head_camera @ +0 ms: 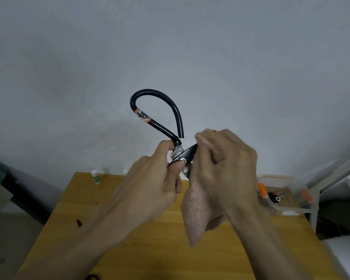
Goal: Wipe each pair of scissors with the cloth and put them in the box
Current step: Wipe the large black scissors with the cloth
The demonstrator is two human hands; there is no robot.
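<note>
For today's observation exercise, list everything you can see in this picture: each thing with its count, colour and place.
scissors: one pair, black loop handles, held up above the table
cloth: one, pinkish, hanging from the right hand
table: one, yellow wood, below the hands
box: one, clear with orange clips, right table edge
small tube: one, white and green, far left table edge
left hand: grips the scissors
right hand: grips the cloth

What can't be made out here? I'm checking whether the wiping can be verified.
- Scissors blades: head view, hidden behind the hands and the cloth.
- Second handle loop: covered by the right hand and cloth.
- Box contents: small, blurred, behind clear plastic.
- Dirt on the scissors: too blurred to judge.
- Left hand grips near the pivot, hiding it partly.
</note>
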